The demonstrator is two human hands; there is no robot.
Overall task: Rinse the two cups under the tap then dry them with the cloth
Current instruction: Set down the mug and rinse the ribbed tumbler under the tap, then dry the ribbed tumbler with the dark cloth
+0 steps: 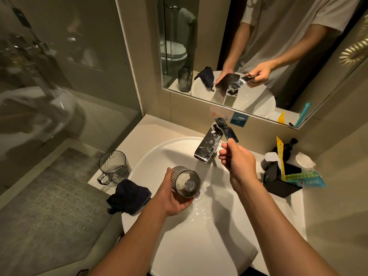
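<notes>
Now: two hands working over the basin, one cup in hand, one cup waiting.

Right hand [237, 158] fingertips are pinching the end of the tap lever [227, 130], fingers curled closed around it; the chrome tap [208, 146] is standing at the sink's [151, 156] back rim. Left hand [175, 198] fingers are wrapping around the ribbed cup [186, 184], gripping it tilted over the drain, mouth facing the camera. Water is glistening on the basin floor just beside it. On the counter's left edge, the handled cup [113, 167] is standing upright, with the dark cloth [129, 197] lying bunched just beside it, draping over the sink's left rim.
</notes>
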